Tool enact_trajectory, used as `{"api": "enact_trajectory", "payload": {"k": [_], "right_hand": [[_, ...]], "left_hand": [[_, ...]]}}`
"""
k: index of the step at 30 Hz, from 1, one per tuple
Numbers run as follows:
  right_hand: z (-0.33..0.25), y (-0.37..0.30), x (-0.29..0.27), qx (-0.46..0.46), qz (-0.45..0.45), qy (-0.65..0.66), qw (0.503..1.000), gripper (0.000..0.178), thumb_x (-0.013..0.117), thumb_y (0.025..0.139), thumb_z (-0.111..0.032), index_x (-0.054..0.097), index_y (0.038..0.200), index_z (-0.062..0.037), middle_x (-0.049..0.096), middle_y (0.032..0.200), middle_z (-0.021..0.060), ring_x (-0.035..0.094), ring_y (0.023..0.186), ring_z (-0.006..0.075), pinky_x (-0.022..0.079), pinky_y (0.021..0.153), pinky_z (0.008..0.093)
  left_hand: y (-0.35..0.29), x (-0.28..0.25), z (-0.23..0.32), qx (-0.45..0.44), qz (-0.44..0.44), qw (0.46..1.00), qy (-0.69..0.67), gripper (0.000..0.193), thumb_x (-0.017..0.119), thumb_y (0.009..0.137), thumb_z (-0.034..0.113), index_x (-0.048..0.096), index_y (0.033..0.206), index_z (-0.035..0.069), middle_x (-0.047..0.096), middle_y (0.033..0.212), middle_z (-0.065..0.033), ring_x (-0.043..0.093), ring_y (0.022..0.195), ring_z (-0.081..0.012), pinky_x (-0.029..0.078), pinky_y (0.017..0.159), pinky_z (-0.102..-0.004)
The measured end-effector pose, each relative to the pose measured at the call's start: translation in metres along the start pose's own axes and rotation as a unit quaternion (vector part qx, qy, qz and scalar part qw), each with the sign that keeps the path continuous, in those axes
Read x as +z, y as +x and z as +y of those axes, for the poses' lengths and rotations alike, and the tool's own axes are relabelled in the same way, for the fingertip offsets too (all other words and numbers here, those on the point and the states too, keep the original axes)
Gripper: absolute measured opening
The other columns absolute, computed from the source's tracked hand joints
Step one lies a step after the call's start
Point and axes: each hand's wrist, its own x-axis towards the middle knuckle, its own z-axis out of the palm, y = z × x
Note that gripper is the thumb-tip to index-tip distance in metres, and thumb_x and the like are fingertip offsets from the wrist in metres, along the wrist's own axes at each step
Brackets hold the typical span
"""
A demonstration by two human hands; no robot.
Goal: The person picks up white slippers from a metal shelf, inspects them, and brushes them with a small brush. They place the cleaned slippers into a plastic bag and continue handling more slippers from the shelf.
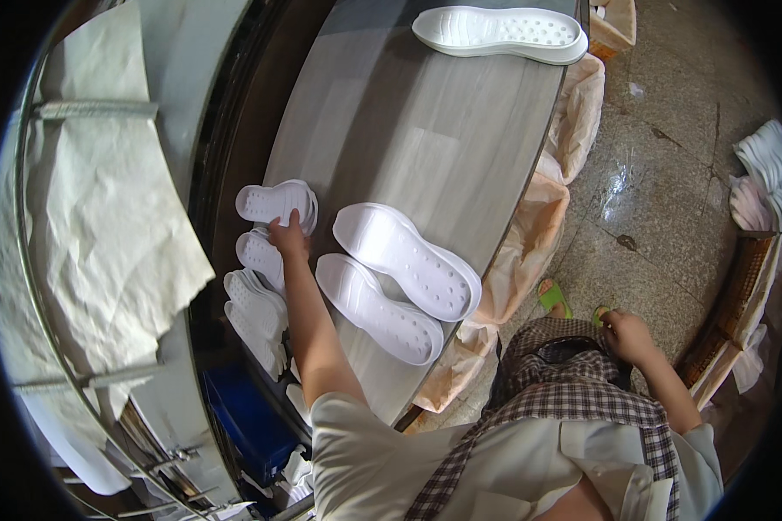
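Observation:
At the far-left edge of the table, my left hand (289, 236) is closed on the near edge of a white shoe sole (265, 204). That sole lies on top of one or more others. Closer to me, along the same edge, are more stacked white soles (254, 300), partly behind my forearm. Two larger white soles (404, 260) (378, 308) lie side by side on the table, to the right of my left arm. My right hand (627, 336) hangs low beside my checked apron, fingers curled in; whether anything is inside them is hidden.
The grey wood-look table (426, 139) bears another pair of white soles (500, 33) at its far end. Lined baskets (530, 239) stand along its right side. A blue bin (248, 417) sits lower left; a wicker basket (730, 313) stands at right.

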Motion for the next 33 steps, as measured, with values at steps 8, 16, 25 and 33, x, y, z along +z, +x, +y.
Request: {"api": "enact_trajectory", "payload": {"k": [8,16,25,33], "right_hand": [[0.026,-0.015,-0.028,0.059,0.06,0.02,0.996,0.015,0.058,0.079,-0.008,0.061,0.093,-0.002,0.06,0.085,0.017,0.058,0.082,0.0362,0.047,0.071,0.0432],[0.052,-0.069,-0.009,0.081,0.038,-0.042,0.995,0.017,0.061,0.078,-0.013,0.062,0.091,-0.0035,0.061,0.084,0.0165,0.059,0.081,0.0358,0.048,0.071,0.0433],[0.029,-0.048,-0.015,0.01,0.034,-0.013,0.999,0.02,0.06,0.079,-0.013,0.06,0.097,-0.0029,0.061,0.087,0.0167,0.057,0.083,0.0367,0.047,0.073,0.0449],[-0.074,-0.005,-0.082,-0.242,0.119,0.305,0.913,0.044,0.059,0.088,-0.023,0.047,0.128,-0.0076,0.056,0.12,0.0085,0.052,0.112,0.0206,0.041,0.094,0.0358]], "left_hand": [[-0.003,0.01,0.029,-0.252,0.033,0.914,-0.318,0.077,0.074,0.07,0.01,0.031,0.133,0.007,0.032,0.13,-0.0239,0.054,0.097,-0.0378,0.058,0.063,-0.0409],[0.031,0.045,0.022,-0.208,0.02,0.961,-0.18,0.069,0.067,0.075,0.013,0.032,0.133,0.003,0.031,0.13,-0.0232,0.053,0.099,-0.0386,0.059,0.063,-0.0446],[-0.043,-0.054,0.045,-0.272,-0.276,0.598,-0.702,0.029,0.042,0.075,-0.006,0.049,0.104,-0.008,0.054,0.105,-0.02,0.058,0.093,-0.0353,0.055,0.076,-0.0398],[-0.342,-0.132,0.1,-0.192,-0.551,0.498,-0.642,0.069,0.05,0.067,-0.006,0.036,0.134,0.004,0.052,0.123,-0.0182,0.056,0.108,-0.0319,0.053,0.087,-0.042]]}}
